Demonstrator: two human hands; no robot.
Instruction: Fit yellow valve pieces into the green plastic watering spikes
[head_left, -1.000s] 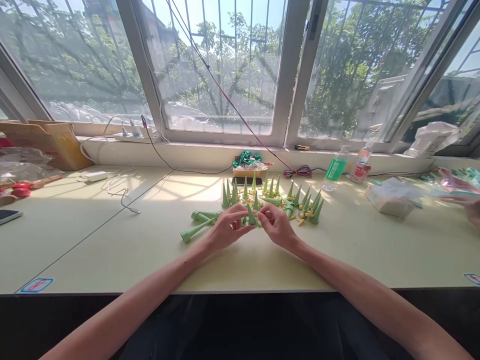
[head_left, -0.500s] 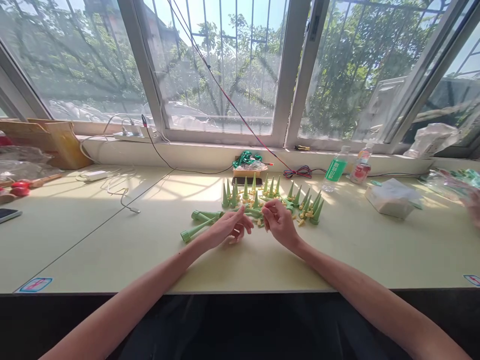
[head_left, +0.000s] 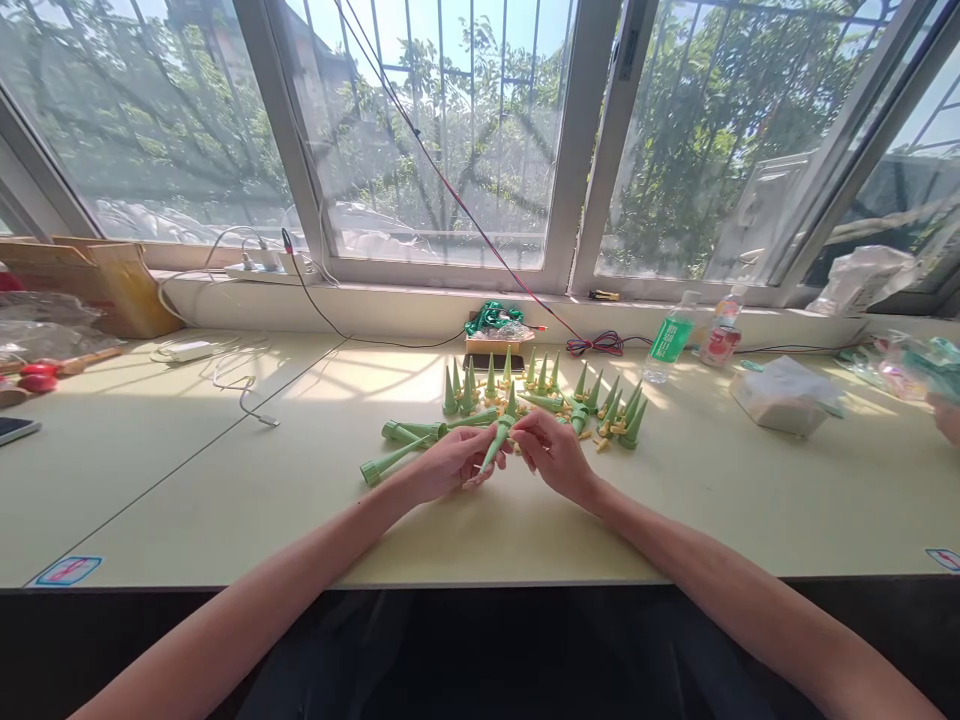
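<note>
A green plastic watering spike (head_left: 495,446) is in my left hand (head_left: 454,464), its pointed end tilted down toward me. My right hand (head_left: 556,452) is pinched at the wide end of that spike; what its fingertips hold, if anything, is too small to make out. Behind both hands stand several upright green spikes (head_left: 542,374), with small yellow valves (head_left: 603,444) strewn among them. More green spikes (head_left: 390,464) lie on their sides left of my left hand.
A black phone (head_left: 495,362) lies before a small box with green cords (head_left: 492,318). At the right are a green-labelled bottle (head_left: 670,340), a pink-labelled bottle (head_left: 721,340) and a tissue pack (head_left: 787,396). A white cable (head_left: 244,396) lies left. Another person's hand (head_left: 946,418) shows at the right edge.
My left hand, loosely open before, now grips a green spike picked up from the pile. My right hand has come to the spike's wide end.
</note>
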